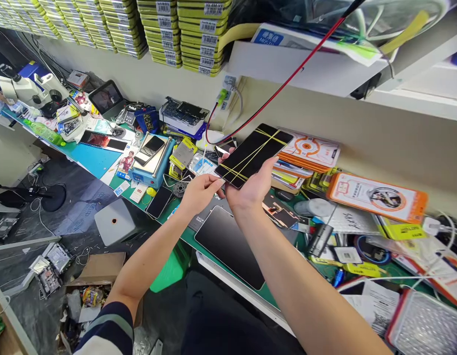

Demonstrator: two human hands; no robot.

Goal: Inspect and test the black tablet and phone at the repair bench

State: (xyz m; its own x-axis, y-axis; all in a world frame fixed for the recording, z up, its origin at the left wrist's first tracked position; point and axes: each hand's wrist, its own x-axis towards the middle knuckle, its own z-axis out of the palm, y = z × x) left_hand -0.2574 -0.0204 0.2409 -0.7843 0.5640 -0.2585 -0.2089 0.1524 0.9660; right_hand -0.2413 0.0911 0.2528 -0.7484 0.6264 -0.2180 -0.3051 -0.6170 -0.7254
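A black tablet (256, 153) with several yellow rubber bands stretched around it is held up, tilted, above the bench. My right hand (250, 190) is wrapped round it from beneath, its thumb on the near edge and fingertips showing at the far side. By the lower left corner, my left hand (200, 192) has its thumb and index finger pinched together; whatever is between them is too small to make out. Lying on the bench below my hands is a larger tablet (231, 241) with a dark screen and pale rim.
Beyond my left hand lie a dark phone (159, 202) and a blue machine (150, 170) with a phone on top. Orange-edged boxes (378, 197) and loose parts crowd the right side. A red cable (287, 81) hangs across, under shelves of yellow boxes (202, 37).
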